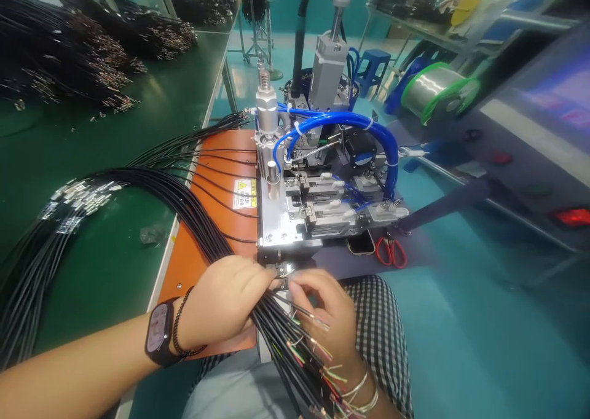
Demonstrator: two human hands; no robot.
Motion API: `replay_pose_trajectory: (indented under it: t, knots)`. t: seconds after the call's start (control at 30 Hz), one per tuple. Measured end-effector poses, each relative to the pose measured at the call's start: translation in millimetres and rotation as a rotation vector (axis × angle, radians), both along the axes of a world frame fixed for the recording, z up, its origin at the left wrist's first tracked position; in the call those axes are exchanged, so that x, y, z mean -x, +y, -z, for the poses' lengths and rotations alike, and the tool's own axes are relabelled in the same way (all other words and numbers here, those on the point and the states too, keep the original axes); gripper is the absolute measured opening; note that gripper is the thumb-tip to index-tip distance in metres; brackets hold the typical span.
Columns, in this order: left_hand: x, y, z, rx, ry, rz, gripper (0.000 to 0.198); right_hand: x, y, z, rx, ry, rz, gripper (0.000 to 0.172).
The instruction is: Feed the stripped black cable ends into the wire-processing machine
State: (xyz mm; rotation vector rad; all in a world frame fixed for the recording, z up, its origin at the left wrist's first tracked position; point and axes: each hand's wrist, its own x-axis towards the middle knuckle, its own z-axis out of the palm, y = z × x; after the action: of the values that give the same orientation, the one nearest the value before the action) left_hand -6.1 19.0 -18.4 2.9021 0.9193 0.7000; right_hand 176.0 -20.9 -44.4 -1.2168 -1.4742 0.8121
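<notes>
My left hand point(221, 302) grips a thick bundle of black multi-core cables point(276, 327) just in front of a metal jig point(283, 271) on the bench machine point(295, 222). The bundle's stripped ends point(313, 357) fan out below, showing thin red, green and yellow cores. My right hand point(325, 314) sits beside the left, its fingertips pinching thin wire at the jig. The exact contact point is hidden by my fingers. Longer runs of the black cable point(203, 204) stretch back across an orange mat point(207, 271) to the green bench.
Several cable bundles with metal ends point(92, 56) lie on the green workbench point(106, 136) at left. Blue pneumatic tubing point(341, 121) loops over the machine. Red-handled scissors point(391, 252) and a phone point(362, 244) lie at its front right. A wire spool point(437, 93) stands right, beside a control panel point(520, 161).
</notes>
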Motion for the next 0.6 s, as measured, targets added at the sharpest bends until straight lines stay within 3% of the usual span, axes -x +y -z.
replay_pose_trajectory:
  t: [0.1, 0.17, 0.33, 0.6]
  knots:
    - [6.5, 0.5, -1.6, -0.007, 0.031, -0.022, 0.021, 3.1, 3.3, -3.8, 0.114, -0.021, -0.098, 0.011]
    - [7.6, 1.8, 0.3, -0.015, 0.058, -0.029, 0.021, 4.1, 5.9, -4.7, 0.148, -0.004, -0.072, 0.009]
    - [0.3, 4.5, 6.4, -0.050, 0.021, -0.050, 0.018, 4.8, 6.4, -2.6, 0.040, 0.003, 0.052, 0.010]
    - [-2.5, 1.5, 7.9, -0.045, 0.000, -0.069, 0.015, 2.2, 5.1, 1.0, 0.045, -0.185, -0.038, 0.010]
